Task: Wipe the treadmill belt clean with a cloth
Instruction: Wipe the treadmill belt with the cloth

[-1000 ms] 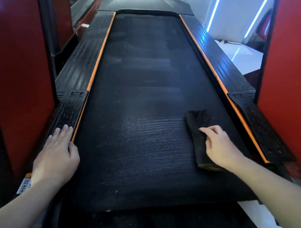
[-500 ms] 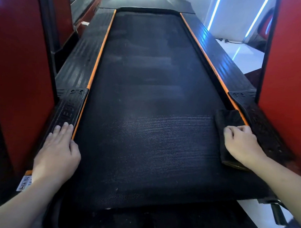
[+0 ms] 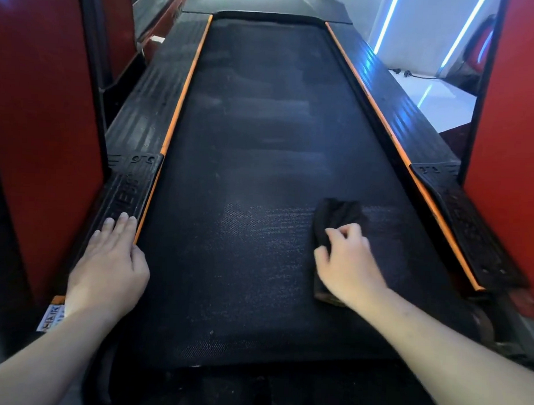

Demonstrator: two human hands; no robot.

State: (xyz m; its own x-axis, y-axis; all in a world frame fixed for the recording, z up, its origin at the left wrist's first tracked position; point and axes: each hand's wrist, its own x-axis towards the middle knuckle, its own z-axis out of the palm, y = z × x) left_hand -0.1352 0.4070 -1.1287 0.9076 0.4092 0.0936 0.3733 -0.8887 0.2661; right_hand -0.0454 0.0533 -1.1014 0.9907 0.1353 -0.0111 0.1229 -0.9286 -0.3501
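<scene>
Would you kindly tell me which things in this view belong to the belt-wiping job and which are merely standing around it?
In the job:
treadmill belt
cloth, gripped by the right hand on the belt
left hand, flat on the side rail

Just around:
red panels
label
cable
light strips

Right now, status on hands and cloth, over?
Left hand flat on side rail. Right hand grips cloth on belt, right of centre. Nothing in the way.

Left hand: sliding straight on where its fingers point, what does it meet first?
Nothing obvious: the left hand lies flat on the side rail, and the rail ahead looks free as far as visible.
</scene>
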